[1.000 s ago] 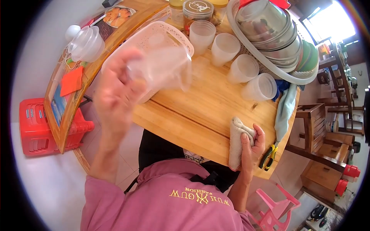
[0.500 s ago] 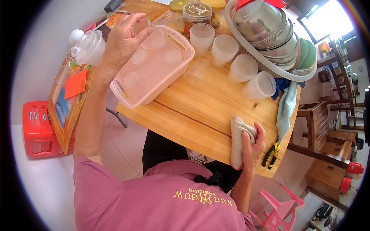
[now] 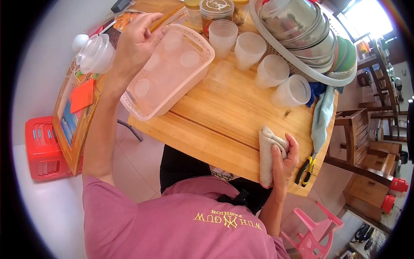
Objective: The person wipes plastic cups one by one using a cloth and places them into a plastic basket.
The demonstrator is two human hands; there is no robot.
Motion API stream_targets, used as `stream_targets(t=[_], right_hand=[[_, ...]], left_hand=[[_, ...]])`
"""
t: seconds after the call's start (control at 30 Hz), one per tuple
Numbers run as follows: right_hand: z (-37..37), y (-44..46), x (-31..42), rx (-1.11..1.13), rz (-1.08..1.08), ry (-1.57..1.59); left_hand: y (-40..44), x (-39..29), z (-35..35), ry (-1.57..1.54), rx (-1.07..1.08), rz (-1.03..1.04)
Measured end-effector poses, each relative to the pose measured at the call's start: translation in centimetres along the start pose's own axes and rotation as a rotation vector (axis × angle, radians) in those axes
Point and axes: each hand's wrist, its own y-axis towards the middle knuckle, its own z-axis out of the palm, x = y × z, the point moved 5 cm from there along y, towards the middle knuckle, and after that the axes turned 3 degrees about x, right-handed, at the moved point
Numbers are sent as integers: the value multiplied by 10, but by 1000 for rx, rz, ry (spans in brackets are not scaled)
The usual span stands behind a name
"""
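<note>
At the upper left, my left hand (image 3: 140,36) is above the corner of a pink plastic basket (image 3: 177,97), thumb and fingers apart, with nothing visible between them. Several translucent cups, hard to tell apart, are inside the basket. My right hand (image 3: 284,164) grips a folded beige cloth (image 3: 266,159) near the table's front edge. Frosted cups (image 3: 271,71) stand in a slanting row on the wooden table (image 3: 241,116). Beside the basket is a faint clear cup (image 3: 219,77).
A large oval basket (image 3: 297,75) holds metal bowls at the back right. Lidded jars (image 3: 217,13) are behind the cups. Yellow-black pliers (image 3: 306,170) and a light blue cloth (image 3: 322,118) lie on the right edge. A framed board (image 3: 86,125) with stacked bowls (image 3: 97,54) is at left.
My left hand carried a clear cup over the basket, then up to its far left corner, and has let go. The basket shows uncovered now. My right hand keeps the cloth in place.
</note>
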Motion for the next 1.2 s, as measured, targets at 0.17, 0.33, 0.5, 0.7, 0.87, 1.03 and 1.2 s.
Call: stream_targets(t=[0.17, 0.33, 0.5, 0.7, 0.87, 1.03, 1.2], right_hand=[[1, -1, -4, 57, 37, 6], [1, 0, -1, 14, 27, 26], [0, -1, -4, 28, 42, -2], [-2, -3, -5, 51, -24, -30], [2, -4, 1, 105, -75, -82], [-1, -3, -3, 71, 10, 20], [-4, -6, 58, 61, -245, 178]], left_hand=[[-34, -86, -36, -242, -131, 155], [-104, -119, 43, -507, 227, 44], [-124, -107, 105, -911, 263, -350], [-107, -105, 128, -1251, 257, -652], [-122, -109, 119, -1323, 187, -656], [-148, -120, 105, -1355, 189, -652], [-150, -136, 95, -898, 222, -277]])
